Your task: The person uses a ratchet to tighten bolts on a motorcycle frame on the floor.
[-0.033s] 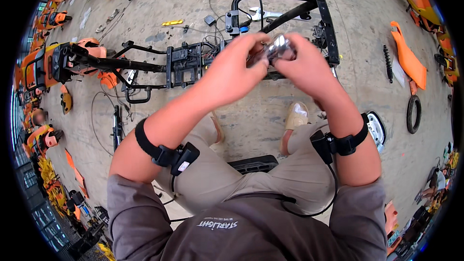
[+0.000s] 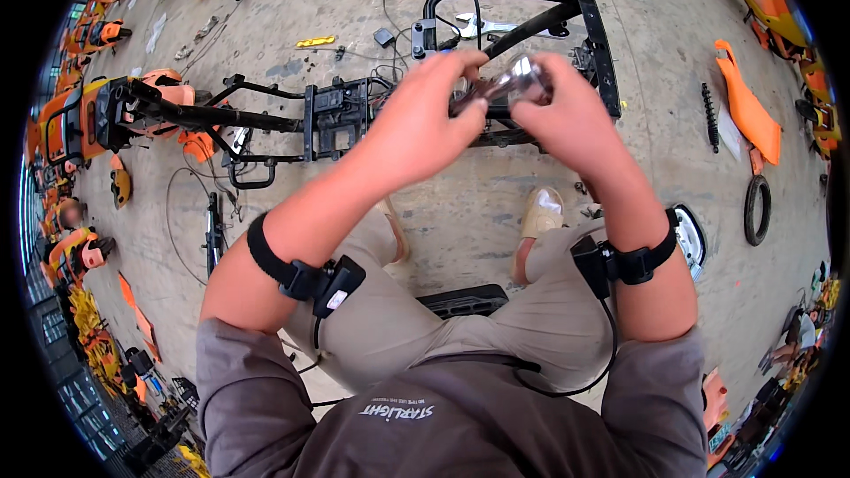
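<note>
Over the black tubular vehicle frame [image 2: 329,115], my two hands hold a shiny metal part [image 2: 512,80] between them. It has a bright, rounded, chrome-like end on the right and a darker, narrower stretch on the left; its exact kind does not show. My left hand [image 2: 440,102] is closed on the narrower side, thumb and fingers pinching it. My right hand [image 2: 562,106] has its fingers curled round the rounded end. The fingers cover much of the part. Behind the hands, a large wrench [image 2: 487,25] lies within the frame's rear loop.
Cables and a small black box [image 2: 383,37] lie beyond the frame, near a yellow tool [image 2: 316,42]. To the right are an orange panel [image 2: 751,106], a black coil spring [image 2: 711,117] and a tyre [image 2: 758,209]. Orange and yellow vehicles [image 2: 66,133] line the left side.
My right hand has shifted slightly right, and its grip on the rounded end has turned a little. More of the metal part shows between the hands. My left hand has moved slightly left.
</note>
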A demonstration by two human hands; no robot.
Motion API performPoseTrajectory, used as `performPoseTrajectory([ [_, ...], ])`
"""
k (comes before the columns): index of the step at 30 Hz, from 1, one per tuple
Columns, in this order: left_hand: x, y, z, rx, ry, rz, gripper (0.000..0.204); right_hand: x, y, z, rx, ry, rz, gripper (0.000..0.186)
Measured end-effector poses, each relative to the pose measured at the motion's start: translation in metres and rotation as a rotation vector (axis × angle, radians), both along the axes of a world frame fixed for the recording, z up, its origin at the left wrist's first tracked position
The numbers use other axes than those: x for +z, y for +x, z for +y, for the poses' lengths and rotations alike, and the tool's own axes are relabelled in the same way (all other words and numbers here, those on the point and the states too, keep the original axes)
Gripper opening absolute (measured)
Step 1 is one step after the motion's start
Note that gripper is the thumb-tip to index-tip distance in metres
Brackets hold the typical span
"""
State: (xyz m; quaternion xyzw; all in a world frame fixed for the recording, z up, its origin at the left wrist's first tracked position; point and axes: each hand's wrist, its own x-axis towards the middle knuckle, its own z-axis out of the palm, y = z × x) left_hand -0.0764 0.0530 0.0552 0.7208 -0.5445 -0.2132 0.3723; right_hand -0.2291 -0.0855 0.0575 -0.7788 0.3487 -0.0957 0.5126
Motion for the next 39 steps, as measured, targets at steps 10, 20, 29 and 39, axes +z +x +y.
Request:
performPoseTrajectory([
  [10,-0.045,0.008,-0.014,-0.182,0.299,-0.551,0.058,-0.008,-0.018,-0.018,-0.073,-0.234,0.049,0.049],
  [20,-0.052,0.005,-0.020,-0.249,0.507,-0.351,0.044,-0.018,-0.016,0.002,0.080,-0.184,0.032,0.051],
  [29,-0.059,0.010,-0.018,-0.313,0.324,-0.375,0.041,-0.021,-0.017,0.012,0.202,-0.266,0.134,0.048],
  [39,-0.058,0.008,-0.016,-0.302,0.333,-0.360,0.044,-0.021,-0.019,0.014,0.257,-0.373,0.223,0.053],
])
